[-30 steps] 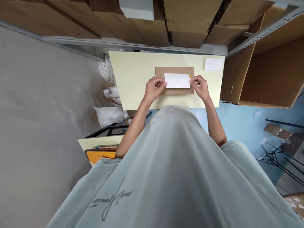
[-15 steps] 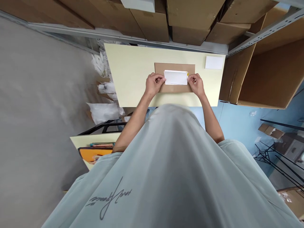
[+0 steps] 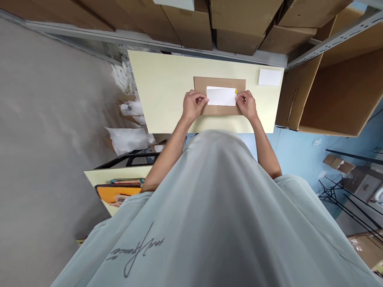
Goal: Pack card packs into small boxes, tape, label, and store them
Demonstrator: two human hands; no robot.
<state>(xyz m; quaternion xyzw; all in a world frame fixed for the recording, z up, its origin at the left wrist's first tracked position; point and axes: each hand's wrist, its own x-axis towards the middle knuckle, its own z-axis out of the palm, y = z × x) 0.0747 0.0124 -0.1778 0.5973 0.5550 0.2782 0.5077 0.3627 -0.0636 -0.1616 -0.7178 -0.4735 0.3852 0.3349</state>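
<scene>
A blank white rectangular card [image 3: 221, 96] lies over a flat brown cardboard piece [image 3: 220, 111] on a pale yellow tabletop [image 3: 164, 91]. My left hand [image 3: 193, 104] pinches the card's left edge between thumb and fingers. At the opposite end my right hand [image 3: 247, 105] pinches the right edge, just below a small yellow mark [image 3: 236, 91]. A second white edge shows slightly at the card's upper left, so there may be more than one layer. Whether the card touches the cardboard I cannot tell.
Another white card [image 3: 269, 77] lies at the tabletop's far right. A large open cardboard box [image 3: 338, 93] stands beside the table. Closed boxes [image 3: 239, 20] line the shelf behind. White plastic wrapping [image 3: 128, 140] is at the left, near a side table [image 3: 95, 175] with an orange item.
Both hands keep their pinch on the card, which now looks slightly straighter against the layer under it. The view has shifted a little.
</scene>
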